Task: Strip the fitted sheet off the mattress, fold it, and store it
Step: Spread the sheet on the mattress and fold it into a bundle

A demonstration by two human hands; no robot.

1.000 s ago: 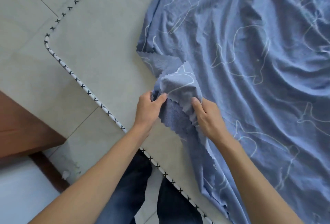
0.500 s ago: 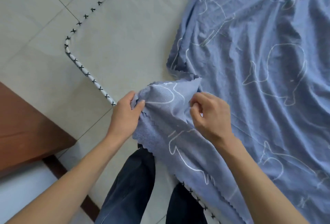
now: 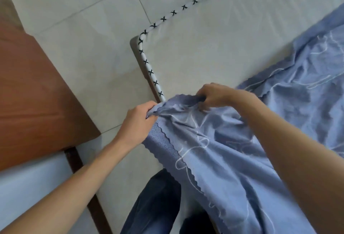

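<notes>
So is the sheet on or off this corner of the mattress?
Off. The mattress corner lies bare; left hand and right hand grip the sheet.

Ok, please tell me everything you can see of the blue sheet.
The sheet is soft blue cloth with thin white line drawings and a scalloped edge. It lies wrinkled on the mattress, with its near corner lifted. The left hand and the right hand each grip that bunched edge.
</notes>
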